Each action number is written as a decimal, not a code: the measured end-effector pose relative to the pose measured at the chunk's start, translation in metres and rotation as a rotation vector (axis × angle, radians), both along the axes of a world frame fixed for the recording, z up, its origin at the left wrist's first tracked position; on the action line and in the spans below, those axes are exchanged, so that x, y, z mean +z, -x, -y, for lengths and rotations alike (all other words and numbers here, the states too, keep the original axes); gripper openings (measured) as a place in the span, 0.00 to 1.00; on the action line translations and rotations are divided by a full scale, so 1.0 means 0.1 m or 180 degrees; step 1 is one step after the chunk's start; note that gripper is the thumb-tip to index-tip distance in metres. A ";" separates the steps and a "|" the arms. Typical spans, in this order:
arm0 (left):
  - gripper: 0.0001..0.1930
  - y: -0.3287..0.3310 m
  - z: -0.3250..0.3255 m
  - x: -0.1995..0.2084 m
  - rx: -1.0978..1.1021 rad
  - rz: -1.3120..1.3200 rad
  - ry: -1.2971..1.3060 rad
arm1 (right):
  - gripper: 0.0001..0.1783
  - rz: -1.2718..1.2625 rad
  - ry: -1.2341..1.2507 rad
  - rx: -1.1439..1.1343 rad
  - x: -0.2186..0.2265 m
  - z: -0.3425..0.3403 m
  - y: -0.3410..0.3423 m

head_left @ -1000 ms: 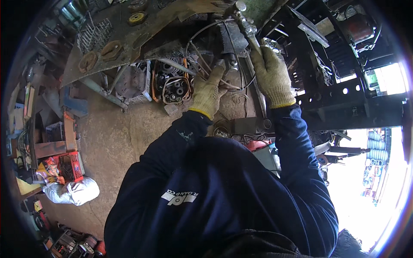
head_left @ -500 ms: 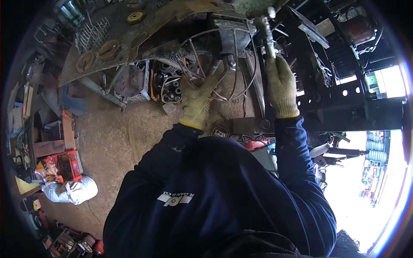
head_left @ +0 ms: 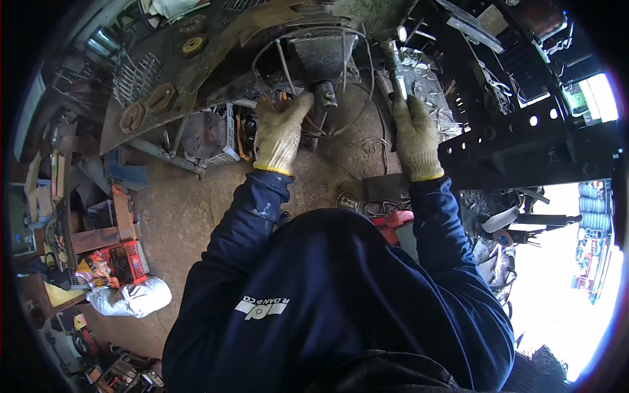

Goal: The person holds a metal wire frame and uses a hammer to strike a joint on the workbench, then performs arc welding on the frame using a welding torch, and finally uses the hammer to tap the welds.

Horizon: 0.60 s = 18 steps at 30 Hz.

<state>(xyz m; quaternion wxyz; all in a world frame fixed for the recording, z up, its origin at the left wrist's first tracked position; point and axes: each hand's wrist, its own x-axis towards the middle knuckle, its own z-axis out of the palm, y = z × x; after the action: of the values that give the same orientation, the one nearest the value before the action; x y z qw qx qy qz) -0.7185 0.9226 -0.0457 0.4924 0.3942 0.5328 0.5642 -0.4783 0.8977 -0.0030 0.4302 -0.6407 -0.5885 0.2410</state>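
Observation:
My left hand (head_left: 280,134), in a pale knit work glove with a yellow cuff, is closed on the lower left of a round metal rod frame (head_left: 285,64). The frame is a hoop with several thinner rods joined to it. It surrounds the front of a dark bench vise (head_left: 321,56), whose screw end (head_left: 325,95) points toward me. I cannot tell whether the vise grips it. A hammer (head_left: 396,69) stands head away from me in my gloved right hand (head_left: 417,141), its handle wrapped by the fingers. The hammer head is right of the hoop, apart from it.
Left of the vise, a metal workbench (head_left: 216,56) carries a yellow-rimmed disc (head_left: 193,46), rusty hexagonal pieces (head_left: 162,98) and a spiky wire rack (head_left: 135,77). A plastic crate (head_left: 223,141) sits below. A perforated dark beam (head_left: 524,154) stands at right, a white sack (head_left: 141,297) at left.
The hoop has shifted left and away from me, with my left hand still on it. My right hand and the hammer have moved slightly left. The whole view has tilted a little.

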 end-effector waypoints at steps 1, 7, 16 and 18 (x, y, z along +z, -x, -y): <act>0.30 -0.01 -0.03 -0.02 0.0013 0.0055 -0.0091 | 0.20 -0.0071 0.0025 0.0008 -0.02 -0.01 0.01; 0.21 -0.17 -0.10 -0.06 0.0077 -0.0090 -0.0161 | 0.23 -0.0199 0.0453 0.0066 -0.21 -0.11 -0.12; 0.21 -0.20 -0.06 0.01 -0.0062 -0.0099 -0.0003 | 0.24 -0.0238 0.0182 0.0229 -0.22 -0.31 -0.16; 0.21 -0.18 -0.06 -0.07 -0.0078 -0.0144 0.0012 | 0.24 -0.0218 0.0206 0.0258 -0.15 -0.34 -0.14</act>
<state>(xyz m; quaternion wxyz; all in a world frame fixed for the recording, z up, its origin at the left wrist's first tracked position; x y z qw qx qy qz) -0.7002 0.9287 -0.0523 0.4878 0.4124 0.5400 0.5480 -0.4645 0.9315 -0.0183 0.4192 -0.6213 -0.5907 0.2989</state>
